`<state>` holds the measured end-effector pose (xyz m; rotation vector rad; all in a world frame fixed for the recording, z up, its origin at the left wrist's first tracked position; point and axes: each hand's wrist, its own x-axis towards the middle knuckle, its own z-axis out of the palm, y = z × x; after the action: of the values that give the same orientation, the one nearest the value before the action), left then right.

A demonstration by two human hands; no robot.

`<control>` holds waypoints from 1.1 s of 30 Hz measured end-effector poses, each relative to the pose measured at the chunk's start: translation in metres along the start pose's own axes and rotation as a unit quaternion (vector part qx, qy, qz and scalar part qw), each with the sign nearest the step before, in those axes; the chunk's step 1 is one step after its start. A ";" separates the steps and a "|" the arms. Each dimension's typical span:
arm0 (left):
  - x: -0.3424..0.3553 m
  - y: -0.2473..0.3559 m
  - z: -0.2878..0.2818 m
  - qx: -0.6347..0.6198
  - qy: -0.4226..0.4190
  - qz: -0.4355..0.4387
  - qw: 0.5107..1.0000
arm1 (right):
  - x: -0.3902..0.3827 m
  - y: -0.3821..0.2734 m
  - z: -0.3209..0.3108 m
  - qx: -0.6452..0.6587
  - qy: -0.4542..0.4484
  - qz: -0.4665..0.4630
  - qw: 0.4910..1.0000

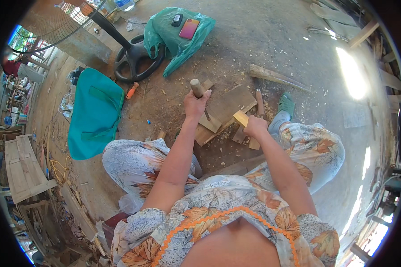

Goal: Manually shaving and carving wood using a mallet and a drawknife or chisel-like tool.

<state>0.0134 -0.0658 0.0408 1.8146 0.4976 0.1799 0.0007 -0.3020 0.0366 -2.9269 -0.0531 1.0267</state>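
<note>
The left hand (196, 106) clasps a chisel (196, 86), tip at a small wooden piece (213, 125) on a board (231, 102), the right hand (256, 127) grips a yellowish block (241, 118), and should the piece shift, the chisel could skid.

The leaf-print top (225, 191) bears wavy orange trim (240, 208).

A woodworking workshop, this one! Pale shavings (225, 141) scatter across the bare floor (272, 46) mid-frame, right around a wooden board (232, 100); over at lower left, a panelled wooden piece (26, 168) above a jumble of scrap timber (79, 211); and along the dim right edge, what looks like more stacked lumber (390, 79)!
</note>
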 end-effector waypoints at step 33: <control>-0.034 -0.025 0.020 -0.243 0.064 0.027 0.968 | -0.111 -0.097 -0.111 0.122 0.245 -0.284 0.919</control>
<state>-0.0157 -0.0918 0.0153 1.3415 0.4471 0.4215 -0.0180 -0.2126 0.1972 -2.5874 -0.6548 0.1915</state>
